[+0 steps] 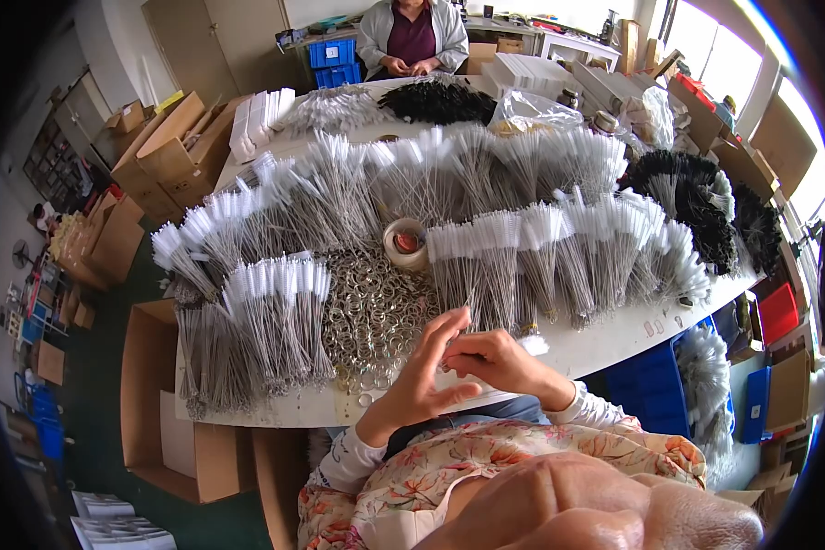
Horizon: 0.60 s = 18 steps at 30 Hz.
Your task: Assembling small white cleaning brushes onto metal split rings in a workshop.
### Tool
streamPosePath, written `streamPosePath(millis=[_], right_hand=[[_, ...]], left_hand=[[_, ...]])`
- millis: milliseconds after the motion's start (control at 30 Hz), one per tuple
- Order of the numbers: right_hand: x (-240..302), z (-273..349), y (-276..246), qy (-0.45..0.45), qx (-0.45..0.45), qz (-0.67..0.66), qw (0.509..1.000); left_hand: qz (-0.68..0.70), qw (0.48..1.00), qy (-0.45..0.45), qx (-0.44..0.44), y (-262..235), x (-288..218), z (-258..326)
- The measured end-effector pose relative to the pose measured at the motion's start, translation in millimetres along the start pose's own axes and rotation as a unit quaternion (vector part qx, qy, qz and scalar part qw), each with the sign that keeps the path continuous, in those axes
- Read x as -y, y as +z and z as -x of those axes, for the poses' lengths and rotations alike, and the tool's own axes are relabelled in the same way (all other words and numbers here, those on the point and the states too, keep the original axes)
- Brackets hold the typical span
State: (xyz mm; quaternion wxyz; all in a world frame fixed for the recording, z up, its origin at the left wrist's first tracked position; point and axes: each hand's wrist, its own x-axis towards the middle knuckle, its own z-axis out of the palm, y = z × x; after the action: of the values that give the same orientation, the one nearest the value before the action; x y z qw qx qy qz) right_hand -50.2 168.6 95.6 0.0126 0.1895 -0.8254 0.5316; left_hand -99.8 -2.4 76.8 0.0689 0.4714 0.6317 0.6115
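My left hand (423,383) is raised over the table's near edge, fingers stretched upward and thumb apart; I see nothing gripped in it. Close against it, my right hand (504,360) has its fingers bent inward and closed; whatever they hold is hidden or too small to name. A white bristle tip (533,345) shows just beyond the right hand. In front of my hands lies a heap of metal split rings (368,307). Bundles of thin wire-stemmed brushes with white bristles stand to the left (275,316) and to the right (573,247) of the rings.
A tape roll (405,244) sits behind the rings. Farther back are more white brushes (339,188) and black brushes (435,101). Across the white table (605,353), a person (414,41) sits. An open carton (160,403) stands at left; a blue bin (646,385) is at right.
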Motion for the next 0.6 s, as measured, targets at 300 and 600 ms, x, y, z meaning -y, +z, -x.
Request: streamPosePath(millis=[300, 600], right_hand=[[-7, 23, -13, 0.187, 0.166, -0.244, 0.937], [-46, 77, -59, 0.160, 0.020, 0.225, 0.961]], left_hand=[[-0.170, 0.978, 0.108, -0.049, 4, -3, 18], [-0.260, 0.954, -0.082, -0.124, 10, 6, 62]])
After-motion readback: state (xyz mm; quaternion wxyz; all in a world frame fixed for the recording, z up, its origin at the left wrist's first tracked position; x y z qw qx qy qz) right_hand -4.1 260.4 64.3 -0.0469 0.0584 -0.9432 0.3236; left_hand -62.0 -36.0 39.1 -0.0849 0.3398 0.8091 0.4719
